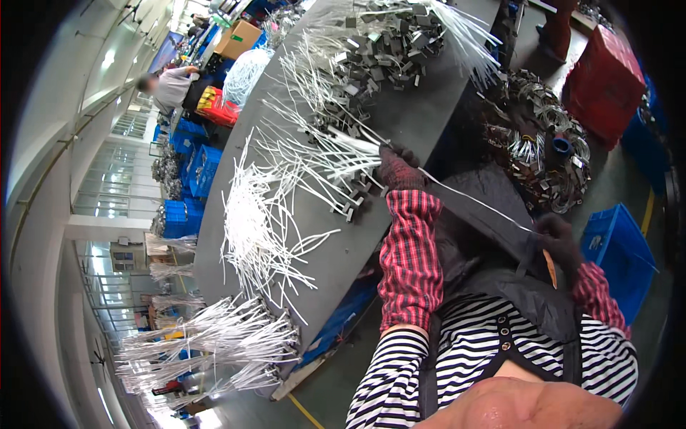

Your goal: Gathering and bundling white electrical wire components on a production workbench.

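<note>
My left hand [400, 168], in a dark glove, is closed around a bunch of white cables [350, 154] at the table's near edge. Their loose ends fan out to the left over the tabletop. A single white cable [480, 200] runs from that hand across my dark apron to my right hand [561, 239]. That hand, also in a dark glove, is closed at the cable's other end; its fingertips are hard to make out. Below the bunch lie several small metal-looking connectors [345, 207]. A loose heap of white cables [254, 222] spreads to the left of my left hand.
On the grey table [336, 264], a pile of dark square-ended cables [386, 53] covers the far part. Cable bundles [214, 343] hang over the left end. On the right are a blue bin [618, 250], a coiled cable heap [536, 143] and a red sack [606, 86]. A person [171, 89] stands far left.
</note>
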### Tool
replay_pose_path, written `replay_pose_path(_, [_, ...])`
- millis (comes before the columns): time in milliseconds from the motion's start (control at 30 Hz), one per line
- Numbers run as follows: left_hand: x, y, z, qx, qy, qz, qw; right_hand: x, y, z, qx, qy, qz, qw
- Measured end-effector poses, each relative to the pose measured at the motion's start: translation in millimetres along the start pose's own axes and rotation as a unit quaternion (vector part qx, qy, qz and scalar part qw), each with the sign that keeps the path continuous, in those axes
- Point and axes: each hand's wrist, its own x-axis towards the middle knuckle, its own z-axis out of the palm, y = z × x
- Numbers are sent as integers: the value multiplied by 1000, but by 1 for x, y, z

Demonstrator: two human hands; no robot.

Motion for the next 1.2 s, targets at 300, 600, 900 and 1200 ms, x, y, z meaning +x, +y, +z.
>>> replay_pose_path(300, [-10, 12, -22, -95, -132, 109, 981, -75, 141, -126, -140, 97, 202, 965])
replay_pose_path(600, [-22, 44, -22, -50, -63, 123, 989, -72, 152, -119, -98, 130, 168, 972])
replay_pose_path(900, [-38, 34, -31, -48, -141, 172, 974, -65, 118, -95, -145, 146, 153, 967])
replay_pose_path(1200, [-43, 60, -50, -108, -110, 150, 977, -20, 146, -91, -176, 155, 93, 968])
